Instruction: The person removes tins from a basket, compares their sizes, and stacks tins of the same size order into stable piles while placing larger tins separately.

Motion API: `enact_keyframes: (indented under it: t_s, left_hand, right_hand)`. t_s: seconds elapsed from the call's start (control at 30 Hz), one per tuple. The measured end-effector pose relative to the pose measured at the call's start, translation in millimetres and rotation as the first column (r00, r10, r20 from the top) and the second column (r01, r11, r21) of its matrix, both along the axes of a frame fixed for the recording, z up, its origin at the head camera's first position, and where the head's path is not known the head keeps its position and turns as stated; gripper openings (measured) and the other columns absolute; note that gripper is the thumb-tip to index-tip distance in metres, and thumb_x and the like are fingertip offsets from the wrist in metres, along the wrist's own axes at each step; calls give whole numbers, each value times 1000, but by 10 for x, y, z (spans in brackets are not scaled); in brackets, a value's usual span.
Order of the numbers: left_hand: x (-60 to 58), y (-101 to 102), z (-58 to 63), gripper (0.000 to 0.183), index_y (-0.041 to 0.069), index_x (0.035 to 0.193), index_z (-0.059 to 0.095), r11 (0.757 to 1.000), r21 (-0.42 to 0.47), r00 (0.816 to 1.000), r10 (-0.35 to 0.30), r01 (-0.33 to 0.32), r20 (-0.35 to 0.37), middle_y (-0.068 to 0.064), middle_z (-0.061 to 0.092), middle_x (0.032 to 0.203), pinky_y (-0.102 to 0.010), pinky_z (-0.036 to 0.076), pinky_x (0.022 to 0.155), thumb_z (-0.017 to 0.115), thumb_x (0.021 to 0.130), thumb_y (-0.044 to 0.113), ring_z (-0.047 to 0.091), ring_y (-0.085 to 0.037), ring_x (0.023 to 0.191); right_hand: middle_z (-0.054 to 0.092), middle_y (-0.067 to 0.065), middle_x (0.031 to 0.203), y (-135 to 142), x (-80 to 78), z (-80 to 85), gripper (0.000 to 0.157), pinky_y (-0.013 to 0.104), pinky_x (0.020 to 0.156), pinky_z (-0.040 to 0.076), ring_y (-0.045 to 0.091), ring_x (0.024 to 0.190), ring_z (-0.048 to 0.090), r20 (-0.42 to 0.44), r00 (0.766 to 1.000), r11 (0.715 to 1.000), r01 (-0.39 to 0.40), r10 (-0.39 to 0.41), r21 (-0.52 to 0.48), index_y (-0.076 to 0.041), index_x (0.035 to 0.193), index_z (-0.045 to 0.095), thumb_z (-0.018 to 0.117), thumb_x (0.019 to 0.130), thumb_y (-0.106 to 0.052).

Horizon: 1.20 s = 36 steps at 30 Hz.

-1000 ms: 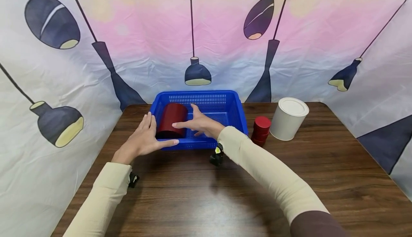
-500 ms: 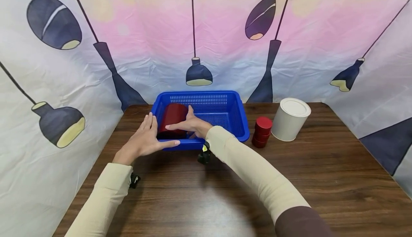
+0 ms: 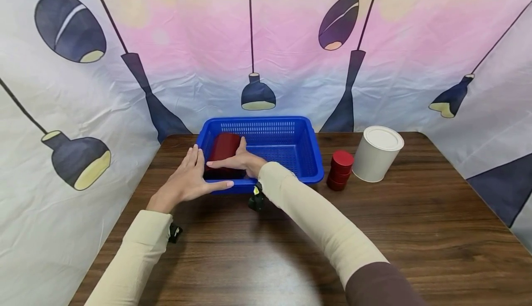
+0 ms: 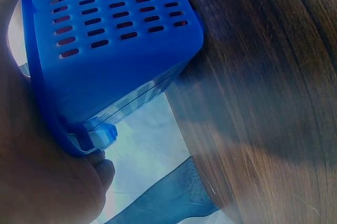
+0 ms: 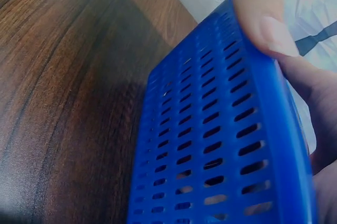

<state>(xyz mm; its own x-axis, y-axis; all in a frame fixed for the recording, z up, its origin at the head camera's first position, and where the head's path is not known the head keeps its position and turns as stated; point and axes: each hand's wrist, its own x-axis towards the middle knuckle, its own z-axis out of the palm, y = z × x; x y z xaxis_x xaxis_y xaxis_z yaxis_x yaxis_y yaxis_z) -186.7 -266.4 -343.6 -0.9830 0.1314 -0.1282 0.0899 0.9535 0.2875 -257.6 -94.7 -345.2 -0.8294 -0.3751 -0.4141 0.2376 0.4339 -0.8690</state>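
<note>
A dark red cylindrical canister (image 3: 226,146) lies on its side in the left part of a blue plastic basket (image 3: 287,180). My right hand (image 3: 238,160) reaches over the front rim at the canister's right side, thumb stretched across its near part and index finger extended along its right edge. The other right fingers are mostly hidden inside the basket. On the basket's front left corner rests my left hand (image 3: 184,176), fingers straight along the left rim and thumb straight along the front rim. In the right wrist view a thumb (image 5: 260,16) lies on the rim.
To the right of the basket stands a stack of small red round tins (image 3: 341,169). Beside it is a white lidded can (image 3: 377,154). All stand on a dark wooden table (image 3: 224,250), with a printed cloth (image 3: 199,33) hanging behind and at the sides.
My right hand has moved left from the middle of the basket onto the canister's right side. My left hand stays on the rim, and the canister keeps its place in the basket.
</note>
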Motion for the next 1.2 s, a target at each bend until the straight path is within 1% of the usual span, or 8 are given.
enact_keyframes:
  t_s: [0.07,0.17,0.3,0.53,0.63,0.83,1.0,1.2]
  left_hand:
    - [3,-2,2,139,-8,157,-4,1000,0,1000,0,0,0,-24,-14,166,-66,8,117,51,76,91,-13,-42,152]
    - [8,-4,8,139,-8,158,-4,1000,2,1000,0,0,-2,-24,-14,166,-67,9,117,51,76,91,-13,-42,152]
    - [15,4,9,139,-8,158,-5,1000,1,1000,1,-1,1,-24,-15,166,-68,9,117,51,76,91,-13,-41,152]
    - [14,7,7,139,-8,158,-3,1000,2,1000,-1,1,-8,-24,-14,166,-67,9,117,52,76,90,-12,-42,152]
    - [10,6,8,139,-8,158,-3,1000,1,1000,-2,2,-8,-25,-14,165,-67,8,117,52,76,90,-12,-43,152]
    - [6,10,13,139,-8,158,-4,1000,1,1000,1,-1,-6,-24,-15,165,-67,8,117,51,76,90,-12,-44,152]
    - [10,19,20,140,-8,158,-4,1000,5,1000,3,-3,-4,-24,-14,165,-67,8,117,52,76,91,-12,-43,152]
    - [18,12,15,139,-8,158,-3,1000,3,1000,6,-6,-8,-25,-13,165,-67,9,117,52,76,90,-11,-44,152]
  right_hand:
    - [8,8,169,-13,3,-1,136,63,115,29,36,147,27,3,1000,1000,-6,6,15,-27,159,-24,83,79,-53]
    - [7,7,169,-34,-2,-5,136,60,116,29,34,149,24,3,1000,999,-11,11,34,-28,159,-24,82,78,-55]
    - [4,7,170,-38,-1,-11,136,58,117,30,33,149,25,8,1000,999,-17,17,27,-29,158,-25,82,78,-55]
    - [4,7,169,-41,-34,-54,137,63,115,28,36,149,25,8,1000,999,-24,24,-23,-30,159,-24,84,77,-52]
    - [5,7,169,-60,-66,-84,137,62,116,28,36,148,25,8,1000,1000,-26,26,-17,-31,159,-24,84,77,-52]
    - [8,6,169,-89,-129,-121,138,60,114,33,34,145,31,11,1000,999,-10,9,35,-35,158,-24,84,75,-55]
    - [12,6,167,-100,-155,-132,135,59,111,37,33,142,35,10,1000,998,-7,7,63,-36,157,-26,82,78,-54]
    - [13,9,166,-58,-138,-129,132,62,113,33,34,143,32,11,1000,1000,-17,17,5,-34,158,-24,81,80,-50]
